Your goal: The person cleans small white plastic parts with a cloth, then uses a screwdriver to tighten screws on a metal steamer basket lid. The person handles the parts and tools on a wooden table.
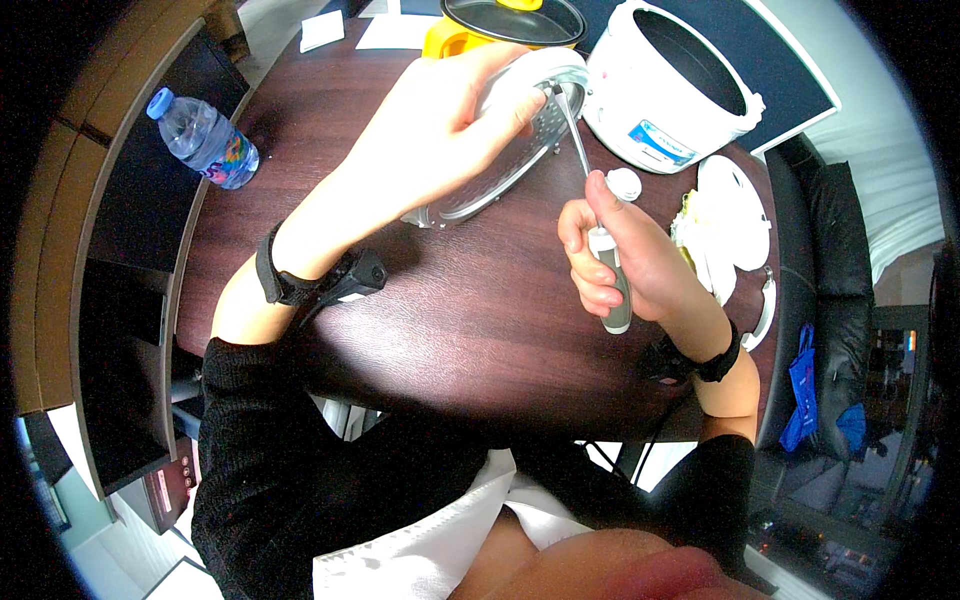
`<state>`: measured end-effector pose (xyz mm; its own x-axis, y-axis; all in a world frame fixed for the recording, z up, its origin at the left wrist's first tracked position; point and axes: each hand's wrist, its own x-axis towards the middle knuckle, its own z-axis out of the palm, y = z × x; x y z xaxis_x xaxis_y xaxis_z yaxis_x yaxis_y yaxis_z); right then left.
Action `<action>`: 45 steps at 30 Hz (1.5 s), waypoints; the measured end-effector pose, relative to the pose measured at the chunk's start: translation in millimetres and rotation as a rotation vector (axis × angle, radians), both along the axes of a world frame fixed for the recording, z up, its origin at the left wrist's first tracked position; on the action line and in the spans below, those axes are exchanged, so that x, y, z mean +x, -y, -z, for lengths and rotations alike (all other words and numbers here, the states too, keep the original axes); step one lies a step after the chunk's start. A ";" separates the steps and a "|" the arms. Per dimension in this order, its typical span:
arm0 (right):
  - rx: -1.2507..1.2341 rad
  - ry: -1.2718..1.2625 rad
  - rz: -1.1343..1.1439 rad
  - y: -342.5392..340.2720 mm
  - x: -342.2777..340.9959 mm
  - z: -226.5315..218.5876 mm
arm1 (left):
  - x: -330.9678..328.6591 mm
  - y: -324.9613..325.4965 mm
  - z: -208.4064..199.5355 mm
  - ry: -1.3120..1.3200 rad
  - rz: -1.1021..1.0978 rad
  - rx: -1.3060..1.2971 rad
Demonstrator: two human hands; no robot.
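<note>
My left hand [440, 130] grips the upper rim of a rice cooker lid [520, 165], which is tilted up on edge over the table. Its perforated metal inner face is turned to the right. In my right hand [645, 250] is a screwdriver [617, 290] with a grey-and-white handle, fingers wrapped round it and the thumb along its top. The thin metal shaft points up and left, and its tip meets the lid's rim near my left thumb. Whether it sits in a screw is too small to tell. A small white round cap [624, 184] shows just above my right thumb.
The white rice cooker body [612, 115] stands open at the back right. Behind the lid is a yellow pot [447, 40] with a glass cover. White plastic parts [738, 215] lie at the right edge of the dark wooden table [450, 320]. A water bottle [205, 140] is at the left.
</note>
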<state>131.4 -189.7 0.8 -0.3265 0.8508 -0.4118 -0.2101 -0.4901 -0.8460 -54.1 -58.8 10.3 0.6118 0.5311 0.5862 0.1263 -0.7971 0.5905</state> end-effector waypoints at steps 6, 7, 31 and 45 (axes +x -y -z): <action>-0.010 0.014 0.011 0.4 -2.1 -1.4 | 0.1 0.4 -1.0 -0.005 -0.006 0.006; -0.019 0.006 0.014 0.5 -1.5 -0.6 | 0.1 0.3 -0.4 -0.004 -0.007 -0.003; -0.012 0.014 0.018 1.6 -2.4 2.1 | 0.0 -0.4 1.4 0.002 -0.005 0.018; -0.176 -0.189 -0.173 -10.5 13.5 -4.5 | -2.1 1.3 -2.7 -0.064 -0.047 0.010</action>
<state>144.8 -179.2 5.4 -0.5452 0.6969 -0.4659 -0.2562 -0.6677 -0.6990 -56.2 -60.1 13.0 0.6225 0.5544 0.5524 0.2008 -0.7953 0.5720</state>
